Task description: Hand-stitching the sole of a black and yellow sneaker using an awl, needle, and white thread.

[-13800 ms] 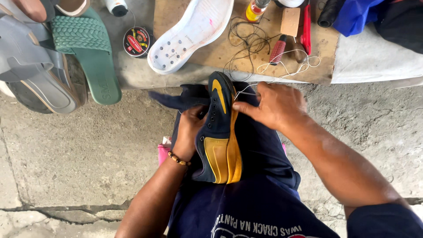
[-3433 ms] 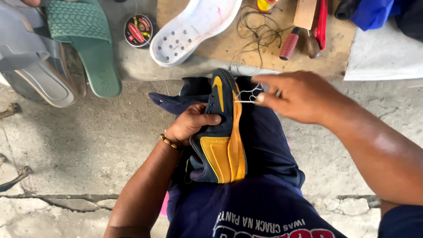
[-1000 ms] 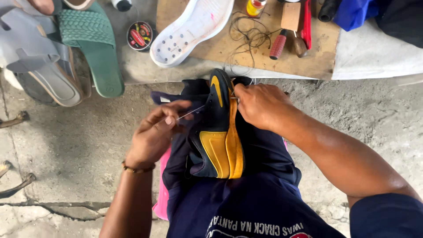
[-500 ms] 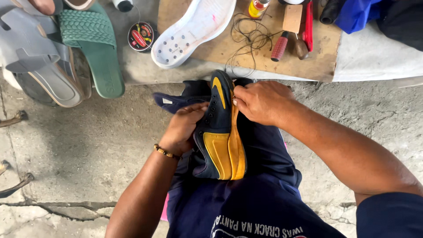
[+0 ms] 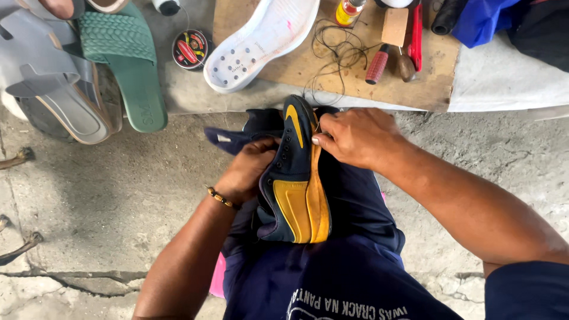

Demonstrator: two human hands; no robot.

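Note:
A navy and yellow sports shoe point(image 5: 294, 178) lies on its side across my lap, sole edge facing right. My left hand point(image 5: 249, 172) is pushed into the shoe's opening from the left and grips the upper. My right hand point(image 5: 349, 137) rests on the heel end of the sole seam, fingertips pinched together on something I cannot make out; it may be a needle or the thread. A thin dark thread point(image 5: 332, 56) runs from the shoe up onto the wooden board.
A wooden board point(image 5: 432, 83) ahead holds a white shoe sole point(image 5: 261, 38), a red-handled awl point(image 5: 377, 62), a red tool, a glue bottle point(image 5: 347, 10) and a wood block. A green sandal point(image 5: 127, 65), grey sandals point(image 5: 50, 77) and a small round tin point(image 5: 189, 48) lie left on the concrete.
One second ago my left hand was out to the left pulling thread taut; it has since gone back into the shoe. My right hand has stayed at the heel seam.

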